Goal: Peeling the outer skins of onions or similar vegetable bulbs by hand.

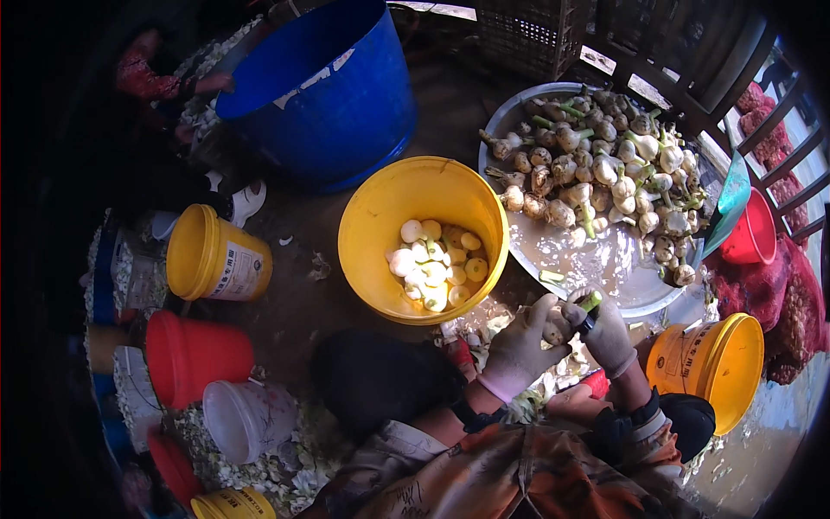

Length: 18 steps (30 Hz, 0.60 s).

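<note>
Garlic bulb (556, 331), one, is held on near side by gloved left hand (517, 348); right hand (609, 336) grips one dark tool (586, 324), mostly hidden, beside one green stem (591, 301). Farther, one yellow bucket (372, 216) and one metal tray (566, 258) hold overlapping bulbs (627, 186); one blue tub (354, 121) is cut off.

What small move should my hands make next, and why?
Probably trim the green stem that seems joined to the brownish garlic bulb in your grey-gloved left hand: it juts above your grey-gloved right hand, while the pale round bulbs in the big yellow plastic bucket show no long stems. The right hand's dark object may be a cutter.
</note>
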Each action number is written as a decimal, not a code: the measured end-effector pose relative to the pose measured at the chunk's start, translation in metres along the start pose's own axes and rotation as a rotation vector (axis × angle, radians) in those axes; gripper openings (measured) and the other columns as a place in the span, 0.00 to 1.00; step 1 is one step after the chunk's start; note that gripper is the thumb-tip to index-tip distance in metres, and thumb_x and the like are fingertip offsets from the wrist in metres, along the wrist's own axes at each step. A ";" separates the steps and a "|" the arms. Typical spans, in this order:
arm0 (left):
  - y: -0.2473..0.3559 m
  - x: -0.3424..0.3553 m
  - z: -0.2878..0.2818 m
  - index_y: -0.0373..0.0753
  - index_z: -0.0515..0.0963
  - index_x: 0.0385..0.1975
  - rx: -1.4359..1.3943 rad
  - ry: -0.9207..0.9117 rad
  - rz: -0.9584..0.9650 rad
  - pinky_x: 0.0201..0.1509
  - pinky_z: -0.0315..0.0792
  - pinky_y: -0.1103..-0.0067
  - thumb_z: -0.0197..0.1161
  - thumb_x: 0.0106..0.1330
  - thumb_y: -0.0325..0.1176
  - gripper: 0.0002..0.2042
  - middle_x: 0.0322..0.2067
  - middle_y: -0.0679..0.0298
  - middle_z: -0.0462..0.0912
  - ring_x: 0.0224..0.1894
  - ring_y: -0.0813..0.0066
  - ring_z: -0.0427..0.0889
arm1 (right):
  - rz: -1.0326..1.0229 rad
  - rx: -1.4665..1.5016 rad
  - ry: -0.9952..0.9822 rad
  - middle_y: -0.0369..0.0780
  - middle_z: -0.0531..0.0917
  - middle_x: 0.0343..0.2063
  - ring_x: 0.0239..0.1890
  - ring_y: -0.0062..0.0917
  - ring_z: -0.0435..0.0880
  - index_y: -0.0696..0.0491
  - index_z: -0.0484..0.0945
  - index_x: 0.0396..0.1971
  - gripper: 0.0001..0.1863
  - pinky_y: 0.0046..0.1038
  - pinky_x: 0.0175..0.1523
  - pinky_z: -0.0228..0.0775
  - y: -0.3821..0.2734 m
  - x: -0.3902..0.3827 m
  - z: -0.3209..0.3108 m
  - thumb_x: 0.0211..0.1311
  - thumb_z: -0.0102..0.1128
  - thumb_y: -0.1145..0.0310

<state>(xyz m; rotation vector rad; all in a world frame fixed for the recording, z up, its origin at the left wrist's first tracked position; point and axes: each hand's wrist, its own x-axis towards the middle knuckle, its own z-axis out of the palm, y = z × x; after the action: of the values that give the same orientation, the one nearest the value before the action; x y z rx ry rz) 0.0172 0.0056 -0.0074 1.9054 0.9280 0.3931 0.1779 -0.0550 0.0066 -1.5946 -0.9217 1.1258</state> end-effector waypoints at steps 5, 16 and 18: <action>0.004 -0.007 0.004 0.41 0.66 0.58 -0.048 0.105 0.091 0.50 0.75 0.69 0.74 0.47 0.41 0.36 0.48 0.51 0.77 0.48 0.53 0.80 | 0.058 0.030 0.048 0.35 0.79 0.26 0.27 0.14 0.76 0.57 0.76 0.36 0.10 0.19 0.32 0.68 -0.007 -0.016 0.005 0.61 0.64 0.67; 0.016 -0.005 -0.029 0.32 0.63 0.61 -1.286 -0.826 -0.162 0.34 0.72 0.84 0.67 0.55 0.48 0.37 0.36 0.64 0.75 0.31 0.82 0.75 | -0.225 -0.002 -0.207 0.34 0.77 0.26 0.29 0.18 0.76 0.59 0.78 0.37 0.06 0.21 0.35 0.69 -0.019 -0.040 -0.027 0.61 0.59 0.75; 0.017 -0.001 -0.032 0.32 0.64 0.60 -1.299 -0.778 -0.186 0.33 0.71 0.84 0.67 0.55 0.48 0.36 0.34 0.65 0.75 0.30 0.82 0.75 | -0.194 0.145 -0.037 0.33 0.76 0.26 0.31 0.17 0.75 0.59 0.78 0.35 0.04 0.21 0.37 0.69 -0.026 -0.045 -0.012 0.61 0.58 0.77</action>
<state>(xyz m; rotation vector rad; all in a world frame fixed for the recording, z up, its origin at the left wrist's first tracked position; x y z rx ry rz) 0.0044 0.0201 0.0233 0.6296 0.1602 0.0510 0.1752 -0.0925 0.0438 -1.3414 -0.9743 1.0642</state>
